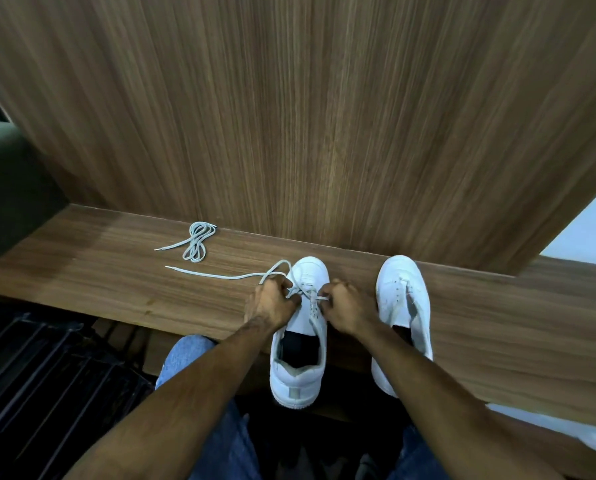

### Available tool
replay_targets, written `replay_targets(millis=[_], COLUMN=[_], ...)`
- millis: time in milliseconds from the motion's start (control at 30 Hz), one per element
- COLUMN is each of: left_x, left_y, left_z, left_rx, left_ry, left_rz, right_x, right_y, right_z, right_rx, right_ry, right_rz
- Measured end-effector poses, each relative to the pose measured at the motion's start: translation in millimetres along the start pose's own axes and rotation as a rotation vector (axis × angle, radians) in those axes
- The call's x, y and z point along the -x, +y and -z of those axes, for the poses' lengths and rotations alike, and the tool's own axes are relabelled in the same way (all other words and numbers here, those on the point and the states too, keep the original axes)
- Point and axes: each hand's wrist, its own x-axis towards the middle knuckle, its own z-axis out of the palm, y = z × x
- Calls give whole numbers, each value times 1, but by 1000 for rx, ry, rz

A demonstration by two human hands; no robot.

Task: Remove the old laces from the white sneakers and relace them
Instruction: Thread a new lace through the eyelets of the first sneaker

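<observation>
While curled on thin cord lace [220, 276], both hands' fingers [284, 285].

A domestic interior, likely a home: a low walnut-grain wooden ledge [99, 271] runs beneath a tall matching wood-veneer panel [324, 116] that fills the view toward 12 o'clock. At 9 o'clock sits the dark grey upholstered arm of a sofa [9, 174]; at 7 o'clock, a black slatted rack [47, 368].
</observation>
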Motion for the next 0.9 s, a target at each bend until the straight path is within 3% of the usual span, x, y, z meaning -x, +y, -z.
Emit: replay_targets(millis=[100, 167, 300, 367, 400, 467, 533, 700, 800, 900], left_x=[-1, -2, -3, -2, -1, 1, 2, 3, 2, 0], left_y=[-2, -2, -4, -4, -4, -4, -3, -3, -6, -9], left_z=[2, 2, 2, 0, -1, -2, -2, 1, 1, 3], left_rx=[26, 26, 30, 25, 34, 47, 3, -43, -25, -9], left_ry=[-5, -11, -26, 8, 40, 94, 120, 97, 74, 67], left_rz=[1, -10, -32, -47, -55, -68, -65, -46, -37, -33], right_x=[-2, -4, -6, -6, -5, -2, 0, 2, 1, 1], right_y=[-3, -1, 11, 23, 27, 35, 37, 11, -1, -2], right_z=[-2, 7, 51, 68, 72, 67, 49, 7, -5, 6], right_rx=[-29, -180, -788, -846, -782, -504, -243, 4, 104, -112], right_ry=[25, 92, 510, 687, 697, 588, 437, 100, 136, 210], right_rz=[-72, -124, -260, -341, -376, -371, -237, 53, 78, -97])
